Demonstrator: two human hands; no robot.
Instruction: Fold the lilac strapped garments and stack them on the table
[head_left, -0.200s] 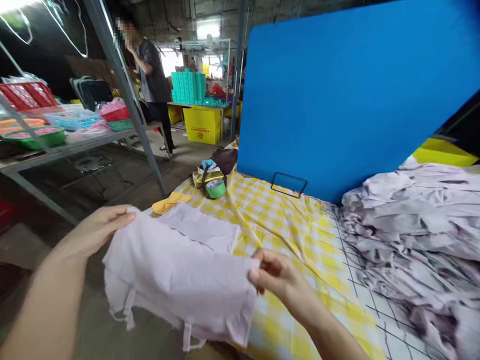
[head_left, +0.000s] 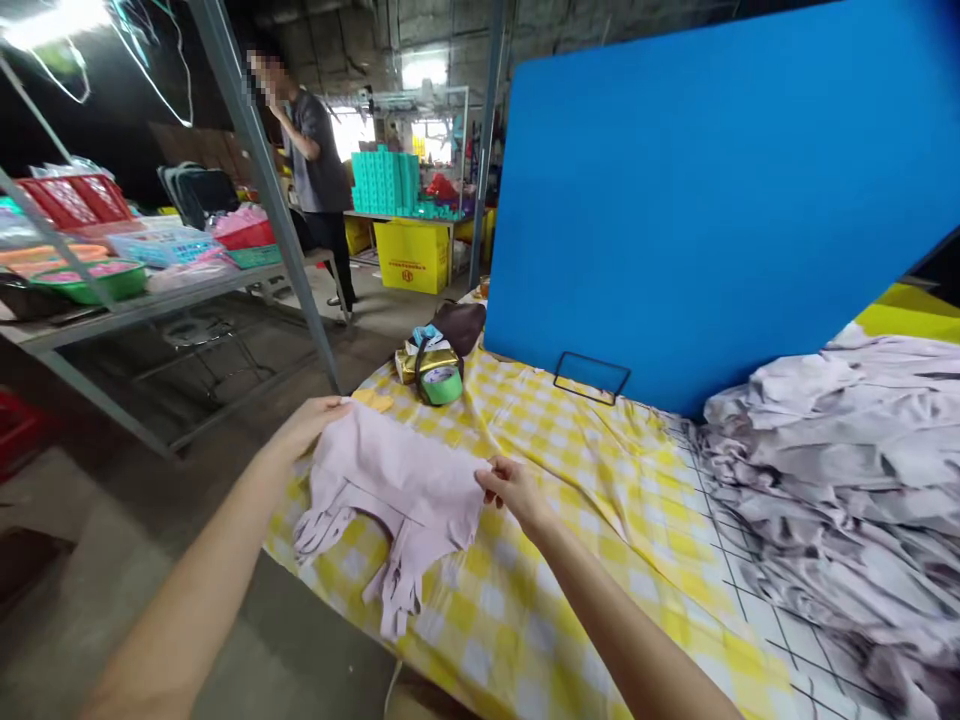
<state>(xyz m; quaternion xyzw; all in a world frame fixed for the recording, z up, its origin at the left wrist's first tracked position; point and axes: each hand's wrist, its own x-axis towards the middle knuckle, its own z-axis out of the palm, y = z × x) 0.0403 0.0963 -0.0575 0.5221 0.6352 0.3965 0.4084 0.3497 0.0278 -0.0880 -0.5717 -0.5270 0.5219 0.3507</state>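
The desk (head_left: 525,610) holds the garment (head_left: 405,465) at its near left, under both hands. The left hand (head_left: 319,415) and right hand (head_left: 502,483) pinch its upper corners, each grip closed on cloth. Far left, a green basket (head_left: 124,283) contains pink pieces (head_left: 90,271).

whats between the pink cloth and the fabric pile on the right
Head view: your right hand, holding the pink cloth, and its forearm; then yellow checked tablecloth and a white strip with black grid lines beside the fabric pile.
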